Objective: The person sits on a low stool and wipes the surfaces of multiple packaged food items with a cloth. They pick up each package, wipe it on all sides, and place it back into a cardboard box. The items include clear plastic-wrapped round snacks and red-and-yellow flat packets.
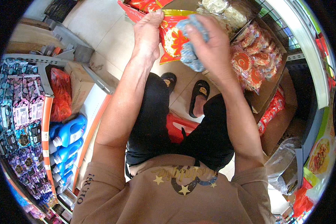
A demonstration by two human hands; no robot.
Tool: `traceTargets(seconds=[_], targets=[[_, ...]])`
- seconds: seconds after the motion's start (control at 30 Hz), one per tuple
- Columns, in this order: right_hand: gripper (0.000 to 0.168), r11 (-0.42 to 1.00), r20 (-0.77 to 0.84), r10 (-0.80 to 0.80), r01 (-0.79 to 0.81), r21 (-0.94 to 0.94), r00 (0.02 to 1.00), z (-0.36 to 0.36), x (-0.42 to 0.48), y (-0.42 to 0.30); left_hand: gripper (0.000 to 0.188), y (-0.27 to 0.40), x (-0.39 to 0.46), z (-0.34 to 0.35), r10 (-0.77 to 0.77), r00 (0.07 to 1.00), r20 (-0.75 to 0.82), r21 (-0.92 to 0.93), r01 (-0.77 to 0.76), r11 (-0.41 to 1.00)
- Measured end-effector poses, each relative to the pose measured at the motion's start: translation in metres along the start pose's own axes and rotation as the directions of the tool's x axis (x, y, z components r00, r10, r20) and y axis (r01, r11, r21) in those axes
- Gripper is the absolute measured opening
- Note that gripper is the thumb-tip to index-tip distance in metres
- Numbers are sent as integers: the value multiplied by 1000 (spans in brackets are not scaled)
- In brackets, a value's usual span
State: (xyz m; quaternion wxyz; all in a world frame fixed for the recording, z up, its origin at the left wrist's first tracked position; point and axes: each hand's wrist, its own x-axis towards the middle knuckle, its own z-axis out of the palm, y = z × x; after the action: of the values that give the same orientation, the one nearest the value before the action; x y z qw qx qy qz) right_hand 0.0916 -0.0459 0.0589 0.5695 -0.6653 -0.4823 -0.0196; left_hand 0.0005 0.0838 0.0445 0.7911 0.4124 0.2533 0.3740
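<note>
My left hand (149, 32) grips the upper left corner of a red and gold plastic food packet (170, 42), holding it up in front of me. In my right hand (212, 46) is a crumpled blue-grey cloth (191, 54), pressed or held against the packet's right side; the hand is slightly blurred. The packet's front shows a picture of pale food and red writing. Behind its top left lies an open red carton (133, 12) with more red packets inside.
Cartons with clear-wrapped snack packs (252, 56) and pale bagged goods (224, 11) stand at right. Shelves at left hold blue detergent jugs (70, 131), a red plastic bag (60, 95) and patterned packets (25, 112). A red stool (177, 126) is beneath me, near my feet in black slippers.
</note>
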Motion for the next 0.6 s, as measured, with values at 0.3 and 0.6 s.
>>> traceTargets(seconds=[0.3,0.6], targets=[[30,882,34,-240,233,-410,970,6,14,20,16,-8,-12,17,-40,997,70,55,36,998],[35,822,2,-14,13,-569,1000,-14,20,46,19,-4,-8,8,-27,999,26,-59,29,998]])
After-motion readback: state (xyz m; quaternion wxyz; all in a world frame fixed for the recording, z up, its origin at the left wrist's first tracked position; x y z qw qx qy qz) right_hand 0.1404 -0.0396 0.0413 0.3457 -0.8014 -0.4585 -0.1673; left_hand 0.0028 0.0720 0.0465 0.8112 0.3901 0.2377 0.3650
